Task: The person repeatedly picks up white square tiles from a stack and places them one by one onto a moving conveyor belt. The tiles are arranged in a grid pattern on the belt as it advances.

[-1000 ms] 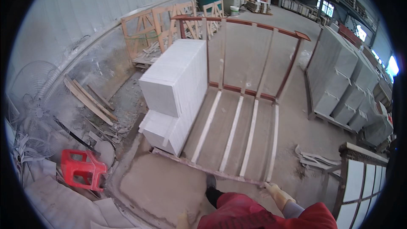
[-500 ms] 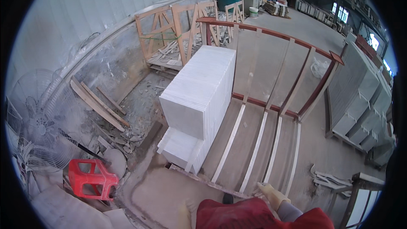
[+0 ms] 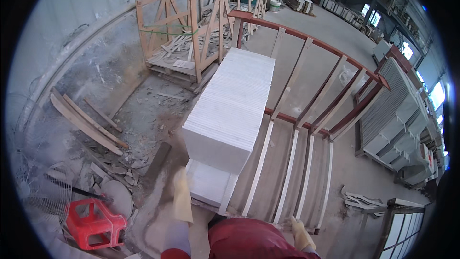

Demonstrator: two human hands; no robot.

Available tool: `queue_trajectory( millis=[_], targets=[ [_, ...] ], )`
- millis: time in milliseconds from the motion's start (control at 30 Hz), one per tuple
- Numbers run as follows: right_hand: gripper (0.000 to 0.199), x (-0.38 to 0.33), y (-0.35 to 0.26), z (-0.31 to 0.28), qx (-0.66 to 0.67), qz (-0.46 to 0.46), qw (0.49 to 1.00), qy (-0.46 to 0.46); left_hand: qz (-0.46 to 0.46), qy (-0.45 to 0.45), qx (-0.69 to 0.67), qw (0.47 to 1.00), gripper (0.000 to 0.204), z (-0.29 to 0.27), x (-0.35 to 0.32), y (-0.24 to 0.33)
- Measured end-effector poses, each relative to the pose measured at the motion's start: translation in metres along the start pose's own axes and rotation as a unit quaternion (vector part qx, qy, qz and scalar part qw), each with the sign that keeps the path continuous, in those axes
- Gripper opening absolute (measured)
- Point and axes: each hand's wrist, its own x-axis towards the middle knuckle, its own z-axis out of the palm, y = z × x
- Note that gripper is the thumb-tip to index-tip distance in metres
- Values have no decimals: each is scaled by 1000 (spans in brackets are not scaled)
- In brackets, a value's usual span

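Note:
My left hand (image 3: 182, 195), in a yellow glove, reaches up beside the near left corner of a long stack of white stone slabs (image 3: 230, 98). Its fingers look stretched out, and I cannot tell whether they touch the lower slabs (image 3: 207, 182) that jut out at the stack's near end. My right hand (image 3: 302, 235), gloved the same way, hangs low on the right by the near ends of the rack's pale strips (image 3: 287, 175). Its fingers are extended with nothing in them. The slabs stand on edge, packed face to face along the rack's left side.
A red-brown metal frame (image 3: 306, 36) rises behind the strips. On the left lie wooden planks (image 3: 88, 122), stone rubble, a red plastic stool (image 3: 96, 223) and a wire fan (image 3: 40, 196). A wooden crate (image 3: 194, 38) stands behind; more slabs (image 3: 390, 115) stand right.
My left hand has come up and forward to the stack's near left side. The view has shifted closer to the stack. My right hand stays low on the right.

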Motion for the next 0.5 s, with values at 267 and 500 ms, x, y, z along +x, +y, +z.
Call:
queue_trajectory(
  millis=[267, 500],
  targets=[
    [44, -64, -39, 80, -112, 10, 994, -14, 134, 89, 213, 964, 58, 91, 92, 207],
    [42, -53, -84, 135, -123, -13, 992, -8, 80, 84, 139, 983, 50, 105, 110, 179]
  ],
)
